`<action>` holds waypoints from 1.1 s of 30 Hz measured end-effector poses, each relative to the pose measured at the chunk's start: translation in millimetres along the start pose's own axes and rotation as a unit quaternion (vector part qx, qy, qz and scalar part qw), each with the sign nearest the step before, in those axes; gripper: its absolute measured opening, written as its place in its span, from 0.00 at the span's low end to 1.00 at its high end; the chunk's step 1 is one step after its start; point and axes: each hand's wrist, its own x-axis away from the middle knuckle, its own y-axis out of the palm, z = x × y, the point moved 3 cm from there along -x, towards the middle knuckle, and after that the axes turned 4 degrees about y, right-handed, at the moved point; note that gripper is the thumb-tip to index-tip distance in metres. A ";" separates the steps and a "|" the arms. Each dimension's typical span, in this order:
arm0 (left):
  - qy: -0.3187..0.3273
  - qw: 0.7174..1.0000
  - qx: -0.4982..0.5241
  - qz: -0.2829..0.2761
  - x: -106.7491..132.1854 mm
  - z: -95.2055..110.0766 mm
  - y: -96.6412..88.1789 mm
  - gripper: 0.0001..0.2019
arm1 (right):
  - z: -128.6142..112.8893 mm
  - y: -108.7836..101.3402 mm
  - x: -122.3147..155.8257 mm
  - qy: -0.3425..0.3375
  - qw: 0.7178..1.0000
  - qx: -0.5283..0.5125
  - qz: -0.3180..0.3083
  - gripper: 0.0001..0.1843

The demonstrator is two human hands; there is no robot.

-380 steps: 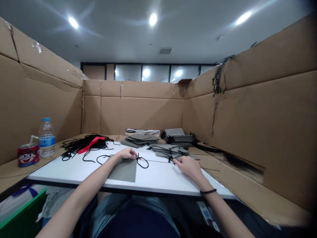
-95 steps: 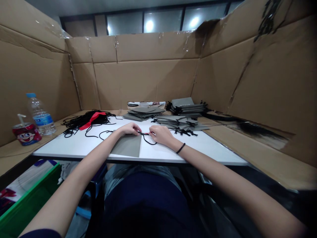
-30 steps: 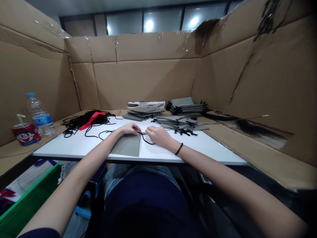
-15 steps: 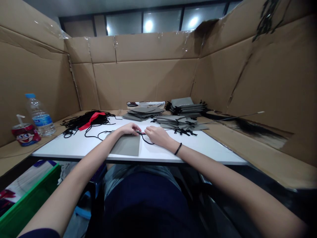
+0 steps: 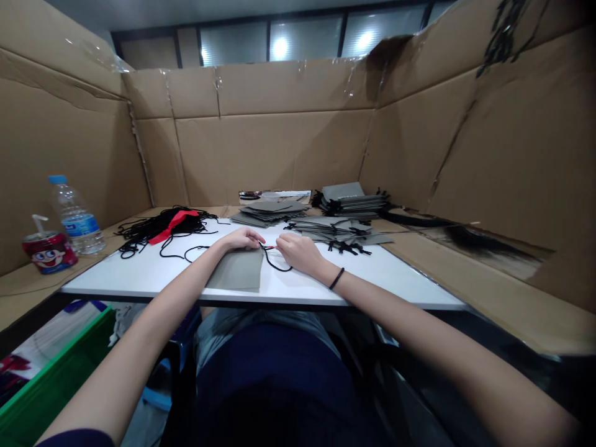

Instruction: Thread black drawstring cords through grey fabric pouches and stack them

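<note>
Head view: a loop of thin black cord lies on a flat grey paper bag, or just beside it, at the bag's top right corner on a white table. A small red tip shows on the cord near the fingers. The right hand is just right of that corner, its fingertips drawn together on the cord in what looks like a pinch, though the view is small and soft there. The left hand lies curled over the bag's top edge, its fingers bent toward the cord; whether they grip anything cannot be told. A black wristband circles the right wrist.

A length of cord runs left from under the left hand toward a tangled heap of black cords crossed by a red strip. Behind the hands lie a loose pile of grey bags, a stack with black cord handles, and a spread of corded bags. Further left stand a plastic water bottle and a red cartoon-printed cup with a straw, all inside cardboard walls.
</note>
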 end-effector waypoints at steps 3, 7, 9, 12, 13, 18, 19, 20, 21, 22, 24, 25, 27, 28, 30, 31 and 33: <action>-0.005 1.000 0.015 0.005 -0.4 -0.6 -0.1 0.18 | 0.2 -0.3 0.1 -0.001 1.000 -0.003 0.009 0.12; -0.013 1.000 0.019 0.014 -0.7 -1.3 -1.7 0.17 | 0.6 0.0 0.6 -0.009 1.000 -0.002 0.020 0.11; -0.017 1.000 0.017 0.018 -0.7 -1.4 -2.9 0.17 | 0.8 0.1 0.8 -0.014 1.000 0.001 0.026 0.11; -0.027 0.999 0.016 0.020 -0.1 -0.7 -4.1 0.16 | 0.5 -0.3 1.3 -0.028 0.999 0.007 0.032 0.12; -0.030 0.999 0.017 0.020 0.3 -0.1 -4.3 0.16 | 0.3 -0.7 1.5 -0.033 0.999 0.010 0.034 0.12; -0.045 0.999 0.029 0.010 3.7 2.3 -4.8 0.17 | -2.2 -3.2 3.7 -0.101 0.993 0.027 0.061 0.12; -0.049 0.998 0.032 0.008 4.2 2.0 -5.2 0.18 | -2.7 -3.6 4.3 -0.116 0.991 0.030 0.067 0.12; -0.053 0.998 0.037 0.007 4.4 1.3 -5.6 0.18 | -2.9 -3.8 4.9 -0.127 0.989 0.032 0.072 0.12; -0.057 0.997 0.043 0.006 4.5 0.4 -6.2 0.18 | -2.8 -4.1 5.4 -0.132 0.988 0.033 0.075 0.12; -0.060 0.997 0.052 0.006 4.5 -0.6 -6.7 0.19 | -2.4 -4.3 5.8 -0.134 0.987 0.033 0.078 0.12; -0.062 0.995 0.073 0.006 4.0 -2.6 -7.6 0.19 | -1.7 -4.8 6.5 -0.134 0.987 0.031 0.082 0.12; -0.062 0.994 0.084 0.005 3.8 -3.3 -8.0 0.19 | -1.4 -5.0 6.8 -0.135 0.987 0.031 0.083 0.13; -0.061 0.992 0.107 0.002 3.8 -4.1 -8.3 0.19 | -0.9 -5.4 7.3 -0.133 0.987 0.031 0.086 0.14; -0.059 0.991 0.118 0.001 3.9 -4.0 -8.4 0.18 | -0.7 -5.5 7.4 -0.130 0.987 0.030 0.087 0.14; -0.052 0.990 0.133 0.001 4.4 -3.0 -8.5 0.18 | -0.2 -5.6 7.3 -0.120 0.988 0.027 0.089 0.15; -0.047 0.990 0.137 0.003 4.7 -2.1 -8.6 0.18 | -0.1 -5.7 7.1 -0.115 0.989 0.026 0.090 0.15; -0.036 0.990 0.138 0.007 5.4 0.1 -8.5 0.17 | -0.3 -6.2 6.5 -0.106 0.990 0.027 0.091 0.15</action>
